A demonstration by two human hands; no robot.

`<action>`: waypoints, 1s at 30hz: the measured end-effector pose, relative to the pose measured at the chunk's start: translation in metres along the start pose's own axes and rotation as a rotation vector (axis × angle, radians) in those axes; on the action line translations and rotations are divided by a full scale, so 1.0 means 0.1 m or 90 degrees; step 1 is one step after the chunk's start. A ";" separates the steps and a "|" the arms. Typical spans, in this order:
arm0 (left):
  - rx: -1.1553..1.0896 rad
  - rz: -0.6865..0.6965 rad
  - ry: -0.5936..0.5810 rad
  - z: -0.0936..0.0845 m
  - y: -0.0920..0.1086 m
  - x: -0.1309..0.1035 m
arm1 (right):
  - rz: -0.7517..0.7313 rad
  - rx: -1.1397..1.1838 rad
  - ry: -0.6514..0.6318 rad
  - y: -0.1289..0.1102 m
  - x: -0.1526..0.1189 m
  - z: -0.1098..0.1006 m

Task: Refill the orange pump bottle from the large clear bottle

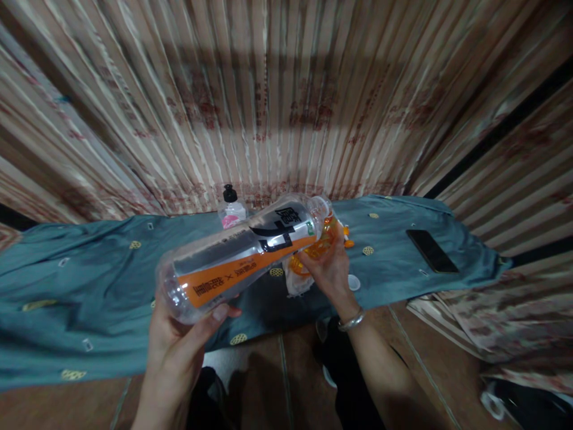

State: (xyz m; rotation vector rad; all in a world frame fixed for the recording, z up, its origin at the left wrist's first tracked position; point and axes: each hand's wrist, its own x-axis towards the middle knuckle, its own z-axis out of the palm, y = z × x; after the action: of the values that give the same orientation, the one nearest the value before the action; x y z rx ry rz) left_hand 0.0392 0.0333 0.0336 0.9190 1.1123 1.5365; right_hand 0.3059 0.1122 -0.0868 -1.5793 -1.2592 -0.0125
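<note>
My left hand [183,340] is wrapped around the base of a large clear plastic bottle [242,251] with an orange, silver and black label. The bottle leans over, its neck pointing up and to the right. My right hand [331,266], a silver bangle at its wrist, is closed around a see-through orange container [320,245] just beyond the bottle's mouth. Whether the two touch at the opening I cannot tell. Small bright orange pieces [348,239] show past my right fingers. Below that hand lies a crumpled whitish cloth or wrapper [296,285], partly hidden.
A clear bottle with a black pump top [230,206] stands behind on the teal cloth [102,263]. A round white cap [354,282] lies right of my right hand, and a black phone [432,251] farther right. Pleated floral curtains [268,89] surround the surface.
</note>
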 end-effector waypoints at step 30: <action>-0.014 0.009 0.025 0.04 0.01 0.01 | -0.011 0.012 -0.007 0.02 0.00 0.01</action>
State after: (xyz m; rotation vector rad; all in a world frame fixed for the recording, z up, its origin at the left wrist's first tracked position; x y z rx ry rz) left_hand 0.0427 0.0351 0.0356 0.8857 1.1168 1.5819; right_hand 0.3066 0.1128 -0.0889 -1.5547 -1.2786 -0.0032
